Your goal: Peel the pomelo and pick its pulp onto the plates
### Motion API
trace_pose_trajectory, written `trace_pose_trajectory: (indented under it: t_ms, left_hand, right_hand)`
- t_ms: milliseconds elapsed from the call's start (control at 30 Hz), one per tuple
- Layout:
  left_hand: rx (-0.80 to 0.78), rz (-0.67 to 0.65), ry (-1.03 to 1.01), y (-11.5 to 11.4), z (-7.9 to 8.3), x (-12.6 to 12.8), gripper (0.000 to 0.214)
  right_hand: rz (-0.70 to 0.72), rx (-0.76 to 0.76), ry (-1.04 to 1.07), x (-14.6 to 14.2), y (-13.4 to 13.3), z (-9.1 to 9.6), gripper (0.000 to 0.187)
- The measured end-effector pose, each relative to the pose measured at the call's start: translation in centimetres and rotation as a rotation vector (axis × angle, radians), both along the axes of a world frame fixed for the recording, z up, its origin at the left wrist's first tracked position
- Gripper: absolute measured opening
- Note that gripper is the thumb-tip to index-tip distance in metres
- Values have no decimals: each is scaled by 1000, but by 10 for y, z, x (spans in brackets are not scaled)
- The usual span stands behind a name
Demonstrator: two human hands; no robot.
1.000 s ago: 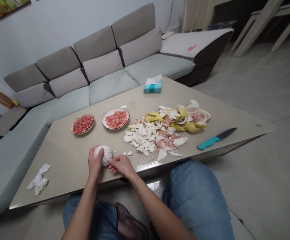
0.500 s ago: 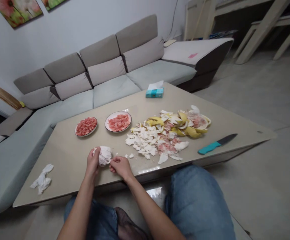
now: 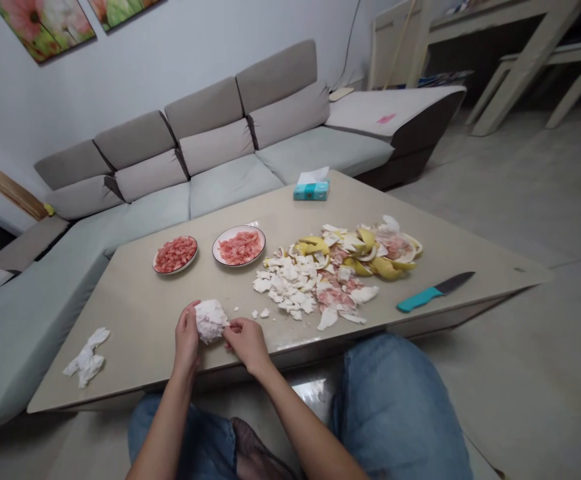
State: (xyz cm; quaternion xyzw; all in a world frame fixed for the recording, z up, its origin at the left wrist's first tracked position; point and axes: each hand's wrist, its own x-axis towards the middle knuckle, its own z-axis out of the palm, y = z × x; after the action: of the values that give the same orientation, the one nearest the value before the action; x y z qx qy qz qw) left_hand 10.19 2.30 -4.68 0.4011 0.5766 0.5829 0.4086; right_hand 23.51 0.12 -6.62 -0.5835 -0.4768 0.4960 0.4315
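Head view shows the left hand (image 3: 187,338) cupping a white pith-covered fruit piece (image 3: 209,320) at the table's (image 3: 135,313) near edge while the right hand (image 3: 246,340) pinches its skin, so peeling looks underway, calling for a firm outward pull.

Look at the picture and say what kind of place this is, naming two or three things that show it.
Most likely a living room at home: a long grey sofa runs behind a low table, framed flower pictures hang on the wall, and a tissue box sits on the table.
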Motion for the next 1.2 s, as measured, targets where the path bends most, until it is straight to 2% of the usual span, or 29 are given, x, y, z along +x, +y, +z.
trace_pose_trajectory:
  t_ms: [133,233,267,433,533,600,667,733,800,900,1100,1200]
  left_hand:
    - [-4,25,-30,-12,-4,4,47]
    - [-2,44,-40,-19,-7,8,47]
    - [-4,43,-39,-20,-7,8,48]
    - [-54,-13,-18,-14,-4,2,53]
    - [9,21,198,-10,7,-4,63]
    - [152,25,464,-8,17,-7,48]
    - [208,-123,639,-8,25,-8,30]
    - [203,-252,731,-8,27,-6,29]
    - [210,-263,806,-8,23,-5,29]
    - [251,-204,884,-11,13,-5,27]
    - [255,-170,815,-14,0,-19,28]
    - [246,-130,722,-12,-4,-29,32]
  right_hand:
    - [-53,81,-191,4,-6,17,14]
    - [-95,155,-392,7,-4,21,13]
    - [-104,147,-376,9,-3,20,12]
    - [-53,-18,40,16,1,3,8]
    - [-26,-4,99,19,-1,-5,8]
    - [-25,66,101,17,-3,-5,6]
    - [-33,139,49,12,-5,-1,5]
    - [-38,170,-55,7,-6,5,7]
    - [-30,166,-183,2,-5,11,8]
    - [-18,152,-318,-1,-2,17,11]
    - [77,76,-68,19,9,10,16]
    - [0,117,-87,42,17,6,20]
